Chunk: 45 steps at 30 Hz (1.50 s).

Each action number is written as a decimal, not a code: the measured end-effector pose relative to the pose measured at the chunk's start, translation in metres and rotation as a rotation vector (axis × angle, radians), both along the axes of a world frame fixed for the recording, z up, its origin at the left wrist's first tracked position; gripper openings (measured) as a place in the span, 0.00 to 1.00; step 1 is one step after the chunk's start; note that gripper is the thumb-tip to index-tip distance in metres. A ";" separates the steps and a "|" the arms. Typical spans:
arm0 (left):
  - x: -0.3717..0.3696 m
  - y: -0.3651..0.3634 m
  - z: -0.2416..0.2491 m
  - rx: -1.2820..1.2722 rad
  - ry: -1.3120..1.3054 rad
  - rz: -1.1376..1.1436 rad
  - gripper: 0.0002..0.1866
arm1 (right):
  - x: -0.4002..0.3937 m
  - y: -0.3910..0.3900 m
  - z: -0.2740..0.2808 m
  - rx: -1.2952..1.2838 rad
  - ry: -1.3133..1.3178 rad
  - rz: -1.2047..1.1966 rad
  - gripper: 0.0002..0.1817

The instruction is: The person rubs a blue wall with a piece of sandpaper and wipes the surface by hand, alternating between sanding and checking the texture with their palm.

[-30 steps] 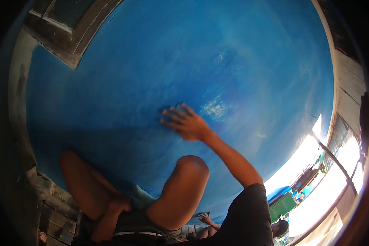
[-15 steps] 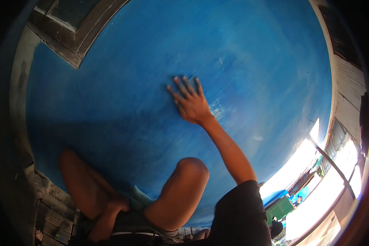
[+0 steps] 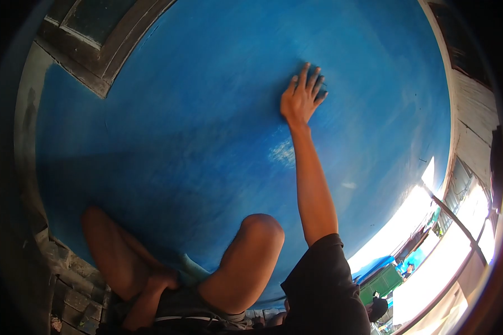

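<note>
My right hand (image 3: 300, 103) lies against a blue painted wall (image 3: 207, 100), its fingers fanned out. Under the outer fingers a thin dark sheet (image 3: 323, 87) shows as a small edge, pressed to the wall; most of it is hidden by the hand. Below the wrist is a pale scuffed patch (image 3: 283, 153) in the paint. My left hand (image 3: 163, 277) rests low between my bent knees, fingers curled in; what it holds, if anything, is hidden. Beside it a pale teal tube-like thing (image 3: 193, 268) sticks out behind my thigh.
A dark wooden frame (image 3: 103, 67) cuts into the wall at upper left. Brickwork (image 3: 75, 298) lies at lower left. Toward the lower right, past the wall's bright edge, are a green box (image 3: 380, 283), a blue cover (image 3: 374, 268) and a dark pole (image 3: 458, 226).
My right hand has slid up and to the right across the wall, uncovering more of the scuffed patch, and my arm has straightened upward. My left hand and knees stay nearly still.
</note>
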State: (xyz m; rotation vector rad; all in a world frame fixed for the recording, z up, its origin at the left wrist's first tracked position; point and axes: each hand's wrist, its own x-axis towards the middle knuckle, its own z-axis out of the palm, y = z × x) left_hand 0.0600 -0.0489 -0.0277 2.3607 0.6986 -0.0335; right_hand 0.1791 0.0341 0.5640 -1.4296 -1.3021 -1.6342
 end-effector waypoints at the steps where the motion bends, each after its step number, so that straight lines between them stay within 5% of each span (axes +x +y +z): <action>1: -0.002 0.000 0.006 0.004 -0.001 0.001 0.25 | -0.001 -0.002 -0.009 -0.052 -0.058 -0.003 0.30; 6: 0.005 0.002 -0.007 -0.018 -0.018 -0.005 0.25 | 0.002 -0.012 -0.024 -0.166 -0.212 -0.041 0.30; 15: 0.005 0.004 -0.013 0.048 0.021 -0.050 0.26 | -0.012 0.007 0.008 -0.051 -0.111 0.093 0.30; 21: 0.003 0.006 -0.022 0.066 -0.114 -0.003 0.23 | 0.001 -0.027 -0.098 -0.429 -0.467 0.011 0.31; 25: -0.006 0.001 -0.004 0.039 -0.028 0.011 0.23 | 0.007 -0.030 -0.061 -0.509 -0.601 0.004 0.30; 29: 0.009 0.009 -0.024 0.020 0.009 -0.071 0.26 | 0.012 -0.015 0.015 -0.224 -0.407 -0.003 0.29; 33: 0.006 0.009 -0.018 0.026 -0.007 -0.072 0.26 | 0.007 -0.010 0.018 -0.127 -0.256 0.031 0.29; 35: 0.004 0.004 -0.012 0.022 -0.021 -0.070 0.26 | -0.005 -0.019 -0.021 -0.301 -0.490 -0.182 0.29; 37: 0.002 0.007 -0.006 0.027 -0.036 -0.050 0.26 | 0.003 -0.029 -0.071 -0.589 -0.777 -0.068 0.29; 40: 0.001 0.008 -0.009 -0.012 0.039 -0.054 0.26 | 0.014 -0.037 -0.079 -0.854 -0.813 0.074 0.29; 43: 0.005 0.006 -0.018 0.067 -0.011 -0.040 0.21 | 0.018 -0.032 -0.031 -0.594 -0.804 -0.079 0.29; 45: 0.009 0.008 -0.028 0.052 -0.044 -0.009 0.22 | 0.017 -0.028 0.009 -0.375 -0.549 -0.092 0.29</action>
